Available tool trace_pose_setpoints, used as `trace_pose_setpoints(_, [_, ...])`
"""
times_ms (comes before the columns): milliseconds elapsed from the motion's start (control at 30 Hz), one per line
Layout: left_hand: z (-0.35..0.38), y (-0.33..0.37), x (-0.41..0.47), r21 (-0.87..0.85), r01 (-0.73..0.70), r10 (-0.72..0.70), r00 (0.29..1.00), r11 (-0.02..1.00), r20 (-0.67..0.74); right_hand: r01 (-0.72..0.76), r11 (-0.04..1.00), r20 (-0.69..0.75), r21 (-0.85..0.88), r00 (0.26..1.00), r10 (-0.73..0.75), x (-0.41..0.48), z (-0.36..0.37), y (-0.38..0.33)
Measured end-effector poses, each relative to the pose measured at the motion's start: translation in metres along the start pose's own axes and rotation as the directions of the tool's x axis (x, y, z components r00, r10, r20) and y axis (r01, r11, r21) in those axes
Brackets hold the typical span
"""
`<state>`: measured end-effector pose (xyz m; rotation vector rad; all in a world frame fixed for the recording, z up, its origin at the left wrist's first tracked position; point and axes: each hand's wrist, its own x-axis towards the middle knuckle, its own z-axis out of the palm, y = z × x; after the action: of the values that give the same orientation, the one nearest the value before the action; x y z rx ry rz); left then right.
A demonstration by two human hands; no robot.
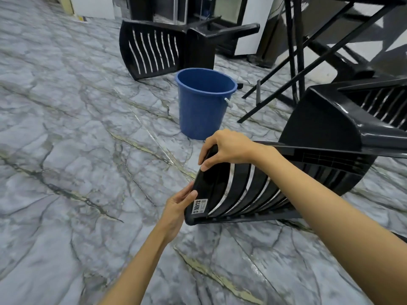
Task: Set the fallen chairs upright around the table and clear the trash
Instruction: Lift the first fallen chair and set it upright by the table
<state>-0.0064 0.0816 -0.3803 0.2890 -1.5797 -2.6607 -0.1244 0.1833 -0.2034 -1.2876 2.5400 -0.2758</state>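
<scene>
- Glossy black slatted chair [253, 186], white label [200, 206] with black print.
- Second black slatted chair [154, 49].
- Blue bucket [201, 111].
- Grey marbled floor [77, 128], dark and yellowish veins.
- Black table legs [295, 51].

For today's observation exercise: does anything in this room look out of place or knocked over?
Yes. Two black plastic chairs lie tipped on their sides: the near chair, gripped at its backrest by the left hand and right hand, and the far chair behind the upright blue bucket.

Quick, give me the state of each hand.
Left hand: closed on the lower corner of the fallen chair.
Right hand: closed on its upper corner.
</scene>
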Motion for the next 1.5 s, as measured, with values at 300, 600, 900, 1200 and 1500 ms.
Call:
trace_pose_setpoints(300, [0.046,0.045,-0.011,-0.007,0.022,-0.023,0.991,1.0,-0.13,-0.031,0.986,0.015,0.166,0.999,0.029,-0.019,-0.048,0.001])
trace_pose_setpoints(600, [0.187,0.277,-0.002,0.224,-0.019,0.05,0.99,0.974,-0.132,0.011,0.896,-0.179,0.444,0.981,0.077,-0.087,-0.289,-0.006])
trace_pose_setpoints(900, [0.378,0.438,0.008,0.544,-0.071,0.037,0.997,0.836,0.074,-0.059,0.8,-0.302,0.598,0.907,0.294,-0.209,-0.468,0.04])
trace_pose_setpoints(1200, [0.572,0.434,0.003,0.655,-0.181,0.108,0.983,0.734,0.151,-0.083,0.72,-0.321,0.689,0.856,0.406,-0.359,-0.529,0.142])
trace_pose_setpoints(1500, [0.638,0.438,-0.004,0.687,-0.126,0.066,0.991,0.716,0.113,-0.044,0.632,-0.342,0.774,0.81,0.476,-0.441,-0.554,0.209])
